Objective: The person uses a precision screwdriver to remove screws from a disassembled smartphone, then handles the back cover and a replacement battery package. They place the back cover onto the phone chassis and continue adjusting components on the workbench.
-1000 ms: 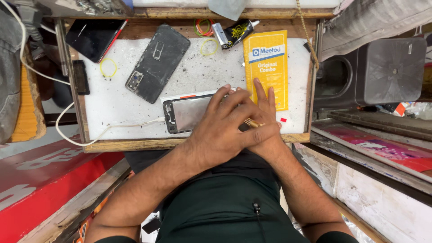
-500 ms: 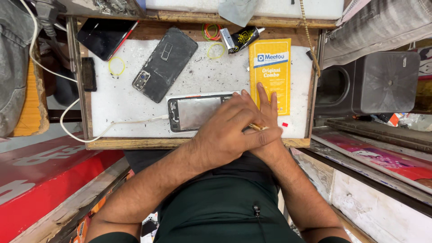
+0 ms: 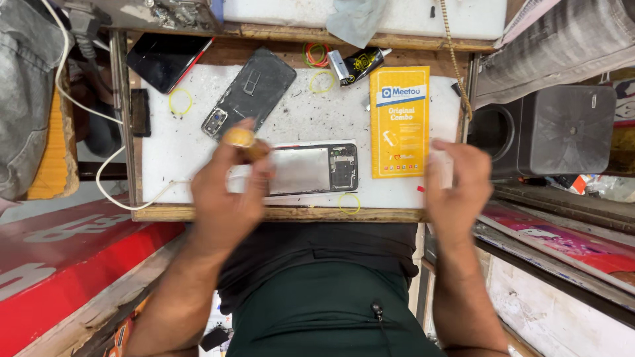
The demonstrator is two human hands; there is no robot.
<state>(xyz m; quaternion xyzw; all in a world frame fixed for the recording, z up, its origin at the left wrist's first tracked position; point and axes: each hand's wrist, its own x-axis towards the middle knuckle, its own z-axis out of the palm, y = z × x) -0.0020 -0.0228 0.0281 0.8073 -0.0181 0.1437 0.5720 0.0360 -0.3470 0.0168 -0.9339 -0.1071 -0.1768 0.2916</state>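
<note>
I see a counter (image 3: 297,119) that is white, speckled with black marks, in a brown wooden frame. My left hand (image 3: 228,192) grips a small amber-yellow tool (image 3: 241,140). The phone frame (image 3: 311,169) is grey inside with a black end. The back cover (image 3: 250,92) is dark grey. The packet (image 3: 399,122) is yellow with a blue patch. The rubber bands (image 3: 180,102) are yellow. The speaker (image 3: 562,129) is black.

Left hand (image 3: 228,192) raised with fingers (image 3: 254,155) pinched together; right hand (image 3: 456,188) apart, fingers loosely curled.
</note>
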